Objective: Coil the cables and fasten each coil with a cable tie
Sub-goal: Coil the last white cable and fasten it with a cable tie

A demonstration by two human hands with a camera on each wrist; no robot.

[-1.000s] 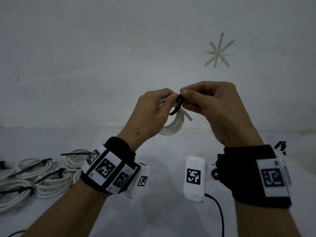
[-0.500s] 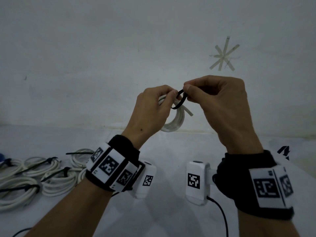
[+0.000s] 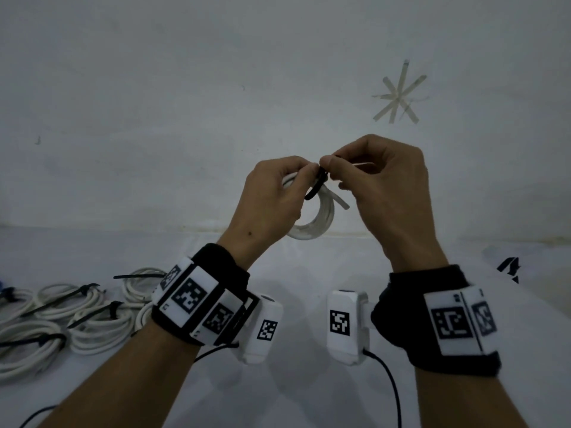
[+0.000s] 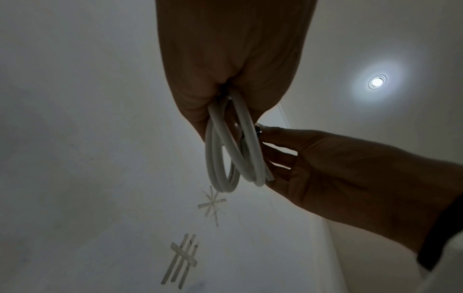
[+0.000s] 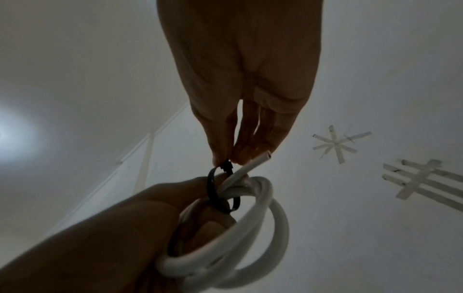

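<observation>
No readable text anywhere; the wristbands (image 3: 191,299) carry only square coded markers.

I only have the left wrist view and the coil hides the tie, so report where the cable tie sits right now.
Observer: In the right wrist view, the black cable tie forms a loose loop around the white coil and is not yet cinched.
Operator: Tell me what the right hand grips.
Observer: The right hand pinches the tie at the top of its loop with its fingertips. The left hand holds the coil.
Operator: Report any finished work.
Observer: In the head view, several tied coils lie on the table to the person's left.
</observation>
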